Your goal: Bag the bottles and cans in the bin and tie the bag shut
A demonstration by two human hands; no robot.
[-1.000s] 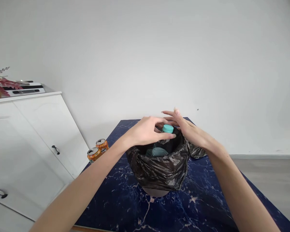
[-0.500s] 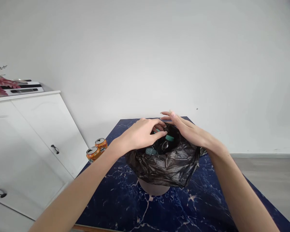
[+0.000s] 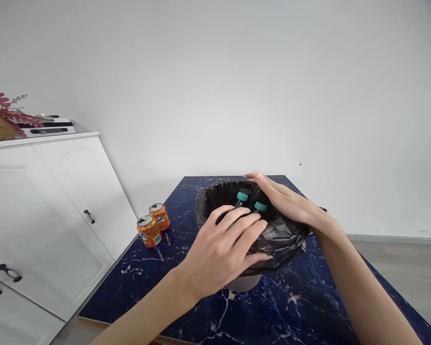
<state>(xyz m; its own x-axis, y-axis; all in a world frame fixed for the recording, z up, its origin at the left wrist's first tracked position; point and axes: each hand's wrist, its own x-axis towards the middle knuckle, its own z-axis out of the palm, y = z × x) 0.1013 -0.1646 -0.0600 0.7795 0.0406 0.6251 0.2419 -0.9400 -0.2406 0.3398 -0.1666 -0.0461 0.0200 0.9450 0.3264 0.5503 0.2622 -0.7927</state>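
Note:
A bin [image 3: 244, 283] lined with a black plastic bag [image 3: 280, 239] stands on the blue marbled table [image 3: 187, 201]. Inside it are bottles with teal caps; one bottle cap [image 3: 242, 196] is farther back and another bottle cap [image 3: 261, 206] sits to its right. My left hand [image 3: 222, 247] lies over the near left rim, fingers spread across the bag and close to the bottles, and hides part of the opening. Along the right rim rests my right hand [image 3: 283, 197], its fingers stretched out toward the back of the bag. Neither hand grips a thing that I can see.
Two orange drink cans, a nearer can [image 3: 149, 231] and a farther can [image 3: 159, 216], stand at the table's left edge. A white cabinet [image 3: 57, 211] is on the left, with a pink plant [image 3: 7, 108] on top. The wall is behind the table.
My left hand has moved from the back left of the bag toward me, onto the near rim, and its fingers have spread. My right hand stays at the right rim. The view has shifted slightly.

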